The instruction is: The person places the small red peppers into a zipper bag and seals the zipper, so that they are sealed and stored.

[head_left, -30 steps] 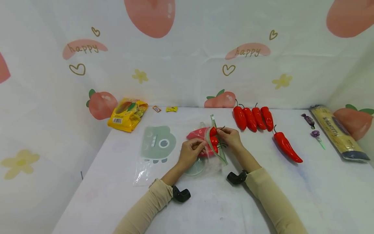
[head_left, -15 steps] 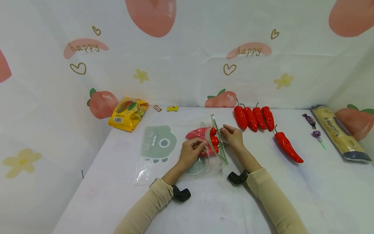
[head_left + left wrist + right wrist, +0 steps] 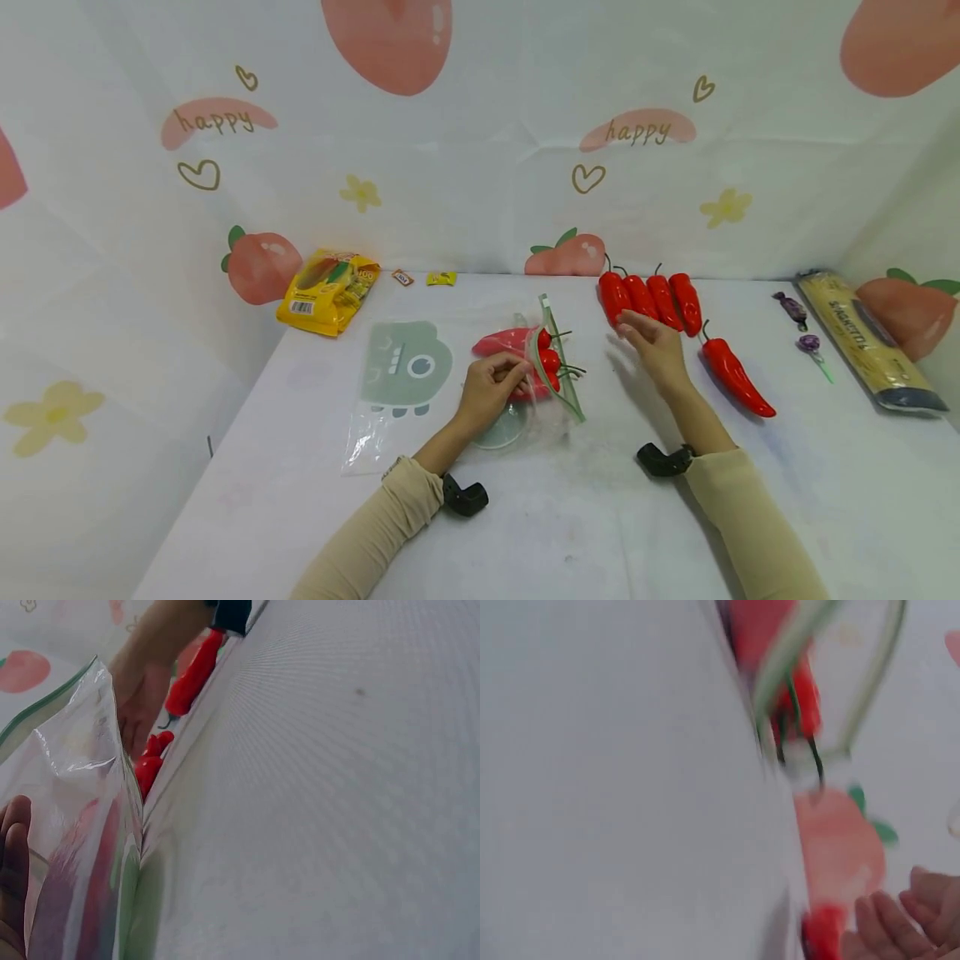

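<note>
A clear zip bag (image 3: 375,442) with a green cartoon print lies on the table, its green-edged mouth gaping to the right. Several red chili peppers (image 3: 550,360) are inside, stems poking out of the mouth. My left hand (image 3: 486,393) pinches the bag's near upper edge by the mouth; in the left wrist view its fingers (image 3: 15,855) show beside the clear plastic. My right hand (image 3: 660,354) holds nothing and hovers just in front of a row of red chili peppers (image 3: 684,302), partly covering their lower ends. The right wrist view is blurred, with its fingers (image 3: 889,926) at the lower right.
One more red chili pepper (image 3: 737,379) lies right of my right hand. At the far right are a spaghetti pack (image 3: 870,337), a wrapped candy (image 3: 792,310) and a lollipop (image 3: 810,342). A yellow bag (image 3: 326,292) and small candies (image 3: 441,279) sit at the back left.
My right hand has let go of a pepper's stem at the bag's mouth and moved right to the row of peppers. My left hand stays on the bag.
</note>
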### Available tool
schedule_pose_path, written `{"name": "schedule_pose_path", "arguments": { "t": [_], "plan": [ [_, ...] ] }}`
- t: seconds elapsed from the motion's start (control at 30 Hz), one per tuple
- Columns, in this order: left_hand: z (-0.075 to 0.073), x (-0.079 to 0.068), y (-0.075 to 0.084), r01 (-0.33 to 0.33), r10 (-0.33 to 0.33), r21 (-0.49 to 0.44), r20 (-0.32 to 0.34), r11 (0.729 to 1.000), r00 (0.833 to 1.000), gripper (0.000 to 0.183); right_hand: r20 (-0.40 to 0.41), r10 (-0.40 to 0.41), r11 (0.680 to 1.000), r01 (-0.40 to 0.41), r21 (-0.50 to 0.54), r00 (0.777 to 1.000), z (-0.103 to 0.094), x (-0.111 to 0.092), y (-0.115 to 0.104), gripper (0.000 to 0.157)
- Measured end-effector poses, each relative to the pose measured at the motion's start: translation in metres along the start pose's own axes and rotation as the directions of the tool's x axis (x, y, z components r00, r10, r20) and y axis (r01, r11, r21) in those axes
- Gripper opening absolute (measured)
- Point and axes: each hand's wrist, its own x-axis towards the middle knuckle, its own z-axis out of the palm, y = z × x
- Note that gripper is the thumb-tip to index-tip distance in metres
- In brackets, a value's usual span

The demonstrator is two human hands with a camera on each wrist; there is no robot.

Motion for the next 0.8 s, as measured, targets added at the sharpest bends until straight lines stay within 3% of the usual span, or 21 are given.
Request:
{"name": "schedule_pose_path", "arguments": {
  "t": [0.17,0.3,0.37,0.53,0.6,0.8],
  "plan": [
    [-0.001,0.002,-0.015,-0.018,0.018,-0.002,0.020,1.000,1.000,0.013,-0.133,0.014,1.000,-0.014,0.002,0.991,-0.049,-0.015,0.007,0.054],
    [-0.003,0.004,-0.027,-0.025,0.024,0.008,0.041,1.000,0.999,0.016,-0.230,0.026,0.995,-0.047,-0.087,0.973,-0.076,-0.019,0.017,0.052],
    [-0.004,0.004,-0.028,-0.035,0.034,0.013,0.049,0.999,0.998,0.017,-0.227,0.053,0.986,-0.087,-0.145,0.972,-0.085,-0.019,0.022,0.053],
    [-0.003,0.001,-0.009,-0.014,0.013,0.009,0.062,1.000,0.998,0.016,-0.142,0.186,0.957,-0.212,-0.199,0.972,-0.093,-0.019,0.032,0.061],
    [-0.002,-0.001,0.000,-0.006,0.005,0.011,0.060,1.000,0.998,0.014,-0.132,0.223,0.951,-0.245,-0.186,0.966,-0.093,-0.018,0.034,0.064],
    [-0.001,0.000,0.000,-0.032,0.032,-0.003,0.055,0.999,0.998,0.014,-0.136,0.332,0.911,-0.355,-0.210,0.933,-0.093,-0.015,0.036,0.070]
  ]
}}
